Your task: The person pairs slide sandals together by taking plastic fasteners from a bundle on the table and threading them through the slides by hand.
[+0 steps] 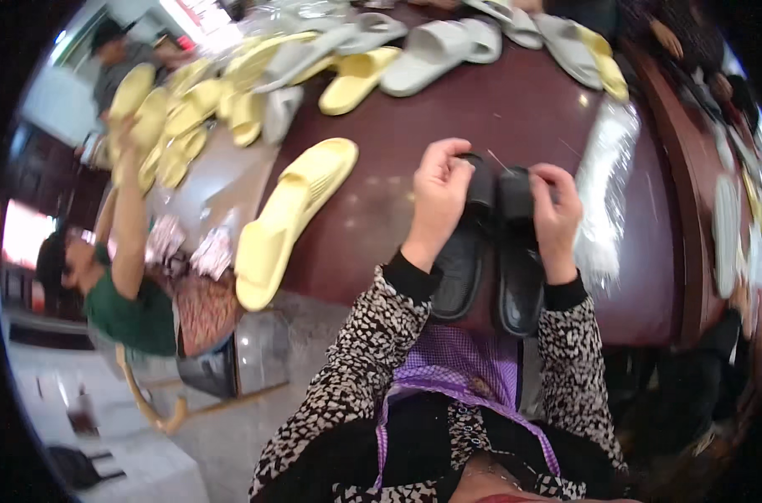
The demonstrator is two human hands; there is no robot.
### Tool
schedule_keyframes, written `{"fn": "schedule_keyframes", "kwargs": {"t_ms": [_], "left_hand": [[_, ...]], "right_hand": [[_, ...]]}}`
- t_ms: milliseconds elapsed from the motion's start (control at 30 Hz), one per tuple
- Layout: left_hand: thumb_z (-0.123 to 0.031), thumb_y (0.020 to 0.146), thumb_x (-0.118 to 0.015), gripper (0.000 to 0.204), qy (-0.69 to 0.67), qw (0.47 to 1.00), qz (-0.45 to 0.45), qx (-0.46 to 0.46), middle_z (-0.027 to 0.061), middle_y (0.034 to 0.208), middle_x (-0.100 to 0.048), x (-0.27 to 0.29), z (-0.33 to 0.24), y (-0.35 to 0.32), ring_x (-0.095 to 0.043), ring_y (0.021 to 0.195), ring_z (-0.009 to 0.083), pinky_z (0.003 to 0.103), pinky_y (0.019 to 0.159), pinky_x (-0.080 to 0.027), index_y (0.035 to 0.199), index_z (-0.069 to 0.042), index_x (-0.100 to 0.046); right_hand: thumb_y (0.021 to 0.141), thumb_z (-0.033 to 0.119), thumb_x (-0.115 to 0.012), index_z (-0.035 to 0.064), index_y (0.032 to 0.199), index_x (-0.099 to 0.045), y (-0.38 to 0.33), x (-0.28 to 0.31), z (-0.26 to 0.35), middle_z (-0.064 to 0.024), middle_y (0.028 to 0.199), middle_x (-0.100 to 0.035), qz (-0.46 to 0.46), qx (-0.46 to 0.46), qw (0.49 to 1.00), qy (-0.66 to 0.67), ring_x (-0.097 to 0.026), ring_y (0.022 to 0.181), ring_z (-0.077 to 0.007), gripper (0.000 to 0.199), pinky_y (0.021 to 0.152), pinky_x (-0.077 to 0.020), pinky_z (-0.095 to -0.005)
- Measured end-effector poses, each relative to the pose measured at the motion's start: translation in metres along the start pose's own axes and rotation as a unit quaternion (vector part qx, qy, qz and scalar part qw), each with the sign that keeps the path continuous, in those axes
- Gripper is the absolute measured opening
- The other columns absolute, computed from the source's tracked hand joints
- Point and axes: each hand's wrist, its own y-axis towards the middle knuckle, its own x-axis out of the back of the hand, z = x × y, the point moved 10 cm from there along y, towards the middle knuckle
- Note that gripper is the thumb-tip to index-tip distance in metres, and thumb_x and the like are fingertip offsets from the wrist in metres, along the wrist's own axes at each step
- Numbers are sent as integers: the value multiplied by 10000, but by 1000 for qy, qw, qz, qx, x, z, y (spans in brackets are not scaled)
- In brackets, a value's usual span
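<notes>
At the centre of the frame you hold 2 black slide sandals (491,251) side by side, soles up, their toe ends toward you and overhanging the near edge of the dark red table (481,109). The soles look glossy, with a fine moulded tread. Your left hand (438,197) is clamped over the strap end of the left sandal, fingers curled tightly around it. Your right hand (555,210) is closed on the strap end of the right sandal in the same way. A pale yellow sandal (290,218) lies left of centre, well apart from your hands. A stack of clear plastic bags (603,184) rests just right of your right hand.
</notes>
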Motion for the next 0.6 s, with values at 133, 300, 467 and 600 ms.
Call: {"fn": "schedule_keyframes", "kwargs": {"t_ms": [133,300,467,600], "left_hand": [[38,843,-579,200,207,964,-74,-147,84,987,-623,60,-68,-55,-616,841,142,254,725,-504,1041,25,-607],[63,819,-550,259,498,816,-200,-214,157,1103,-577,181,-145,-139,-566,1029,312,362,912,-455,1072,32,-589],[42,843,-526,306,450,814,-343,-129,156,1128,-554,300,-160,-192,-546,1046,279,343,935,-432,1149,37,-533],[39,845,-519,343,214,874,-433,-46,148,1129,-546,347,-125,-208,-543,1019,243,332,921,-429,1187,42,-501]], "right_hand": [[898,23,-600,1,981,-615,-5,6,10,-19,836,-616,19,13,1000,-5,-574,781,-100,88,707,-468,-239],[886,54,-622,-2,1053,-600,-29,-5,22,-58,700,-606,140,-81,986,-34,-574,628,-144,178,600,-463,-267],[854,112,-657,18,1183,-542,-48,-42,48,-166,678,-614,293,-54,936,-188,-597,611,-291,360,593,-483,-359],[854,176,-655,36,1238,-506,-44,-68,47,-217,721,-629,304,-24,905,-297,-617,674,-368,435,609,-488,-429]]}}
